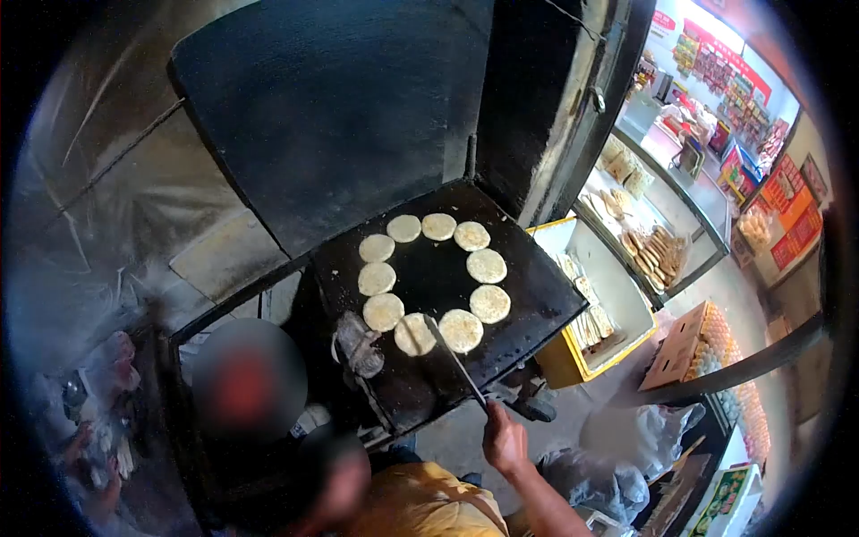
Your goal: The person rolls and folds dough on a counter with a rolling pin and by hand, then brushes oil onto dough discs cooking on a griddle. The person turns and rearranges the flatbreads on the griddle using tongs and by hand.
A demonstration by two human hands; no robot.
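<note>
My right hand (506, 440) is closed around the handle of a long, thin metal spatula (459, 365). The spatula's far end reaches the near edge of a ring of pale round flatbreads and lies at a flatbread (411, 339). Another flatbread (461, 331) sits just to the right of it. Several such flatbreads, some with browned specks, form the ring on a dark flat griddle (434, 276). At the lower left, my left hand (344, 476) falls in a blurred patch, so its fingers and anything in them cannot be made out.
A crumpled cloth-like bundle (360, 345) rests on the griddle's left edge. A dark metal panel (331, 125) stands behind. To the right are a yellow-rimmed bin (631, 345) holding flat breads, a glass food case (707, 219), an egg carton (677, 351) and plastic bags (595, 474).
</note>
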